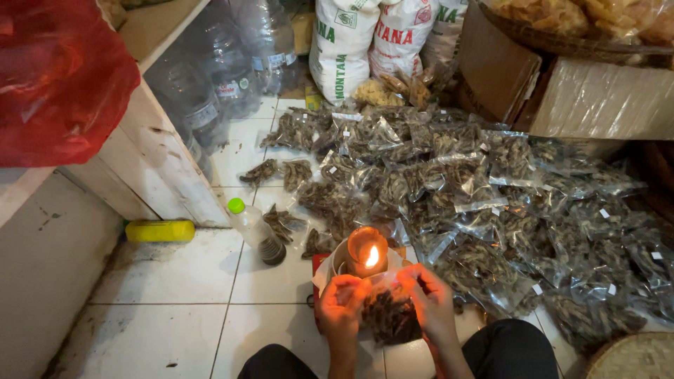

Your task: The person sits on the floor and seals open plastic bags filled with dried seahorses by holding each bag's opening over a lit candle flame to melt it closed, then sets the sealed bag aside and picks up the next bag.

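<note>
Free room and obstacles. Bare floor tiles lie open to the left of the left hand, bounded by the wall, a yellow bottle and the cabinet. A small lying bottle partly closes that passage. Directly ahead of both hands, the flame in its holder blocks forward reach. To the right of the right hand, a dense heap of sealed bags covers the floor up to the sacks and boxes; a woven tray fills the near right corner.
</note>
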Available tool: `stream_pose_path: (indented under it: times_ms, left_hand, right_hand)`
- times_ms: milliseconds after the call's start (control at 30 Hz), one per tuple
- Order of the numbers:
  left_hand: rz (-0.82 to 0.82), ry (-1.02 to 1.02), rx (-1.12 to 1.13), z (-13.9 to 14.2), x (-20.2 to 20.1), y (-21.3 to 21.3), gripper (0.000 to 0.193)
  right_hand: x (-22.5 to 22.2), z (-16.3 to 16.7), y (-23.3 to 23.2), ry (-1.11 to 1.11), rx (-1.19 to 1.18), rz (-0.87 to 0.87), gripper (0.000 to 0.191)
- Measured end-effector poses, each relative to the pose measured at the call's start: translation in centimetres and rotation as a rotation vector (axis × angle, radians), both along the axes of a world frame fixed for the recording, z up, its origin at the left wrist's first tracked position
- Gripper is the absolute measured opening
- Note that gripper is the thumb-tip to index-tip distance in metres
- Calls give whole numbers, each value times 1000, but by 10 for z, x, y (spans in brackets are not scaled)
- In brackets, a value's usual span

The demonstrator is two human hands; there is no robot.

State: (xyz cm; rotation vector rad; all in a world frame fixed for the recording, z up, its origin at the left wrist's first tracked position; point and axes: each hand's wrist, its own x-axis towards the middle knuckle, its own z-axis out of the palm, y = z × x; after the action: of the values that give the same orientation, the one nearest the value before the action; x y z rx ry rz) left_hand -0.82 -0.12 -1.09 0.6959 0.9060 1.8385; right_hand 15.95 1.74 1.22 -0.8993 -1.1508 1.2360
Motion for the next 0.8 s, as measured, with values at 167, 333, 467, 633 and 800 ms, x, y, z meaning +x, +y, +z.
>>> stream_pose_path:
  times_ms: [167, 333, 467, 633, 800]
  left_hand:
    - [-59, 30, -41, 4, -6, 3, 17]
    - [-47, 45, -76, 9, -5, 2, 15]
    - [-65, -13, -78, 9, -6, 0, 15]
    - [-76, -23, -53, 5, -5, 1, 15]
    - [-71, -11, -81, 1, -1, 0, 16]
  right_hand:
    - [-3, 9, 1, 66, -53, -87, 14]
    - [-7, 21, -4, 62, -53, -110, 15]
    - [-8, 22, -5, 54, -29, -98, 15]
    - [-8, 13, -3, 110, -20, -134, 14]
    - [-3, 3, -1, 131, -81, -198, 15]
